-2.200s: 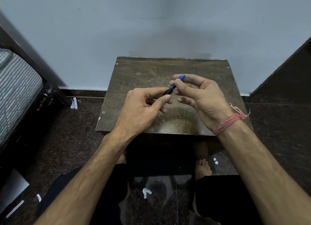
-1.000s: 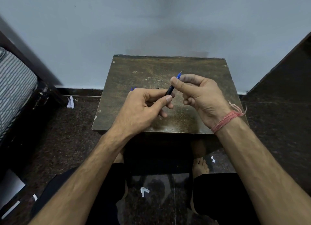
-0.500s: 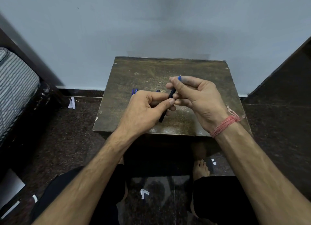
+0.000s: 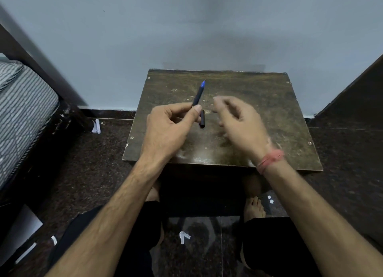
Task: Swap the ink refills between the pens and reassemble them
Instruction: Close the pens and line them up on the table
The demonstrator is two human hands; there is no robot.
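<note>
My left hand (image 4: 167,127) pinches a dark pen (image 4: 198,95) between thumb and forefinger; its blue tip points up and away over the small wooden table (image 4: 259,110). A short black pen part (image 4: 202,119), perhaps a cap, lies on the table just right of my left thumb. My right hand (image 4: 240,121) hovers blurred to the right of the pen, fingers loosely curled and apart, with nothing in it. A red thread circles its wrist. Other pen parts seen earlier are hidden behind my left hand.
The table stands against a pale wall (image 4: 186,28). A striped mattress on a dark bed frame (image 4: 22,110) is at the left. A dark panel (image 4: 356,86) leans at the right. Paper scraps (image 4: 184,237) lie on the dark floor near my feet.
My right hand has let go of the pen and pulled away to the right. The left hand now holds the pen alone, tilted up. A black part shows on the table.
</note>
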